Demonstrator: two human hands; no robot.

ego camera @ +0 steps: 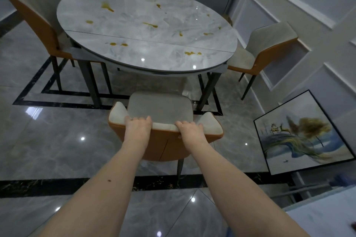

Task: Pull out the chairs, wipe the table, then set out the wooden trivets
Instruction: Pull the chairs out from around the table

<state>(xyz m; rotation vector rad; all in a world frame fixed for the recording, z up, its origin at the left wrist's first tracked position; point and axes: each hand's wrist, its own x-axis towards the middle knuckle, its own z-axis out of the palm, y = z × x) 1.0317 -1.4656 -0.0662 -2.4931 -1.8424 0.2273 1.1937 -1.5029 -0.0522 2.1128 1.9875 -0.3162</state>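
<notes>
A round grey marble table (146, 15) carries several yellow-brown stains (107, 6). In front of me stands a chair (159, 106) with a grey seat and an orange back, its seat clear of the table edge. My left hand (137, 126) grips the top of its backrest, fingers curled over the rim. My right hand (189, 129) grips the same rim a little to the right. A second chair (32, 5) stands at the table's left, and a third chair (269, 44) at its right. No trivets or cloth are in view.
A framed painting (302, 132) leans against the white panelled wall at the right. Glossy grey floor tiles (57, 140) with black inlay lines surround the table. A pale surface (327, 217) shows at the bottom right corner. Cabinets stand behind the table.
</notes>
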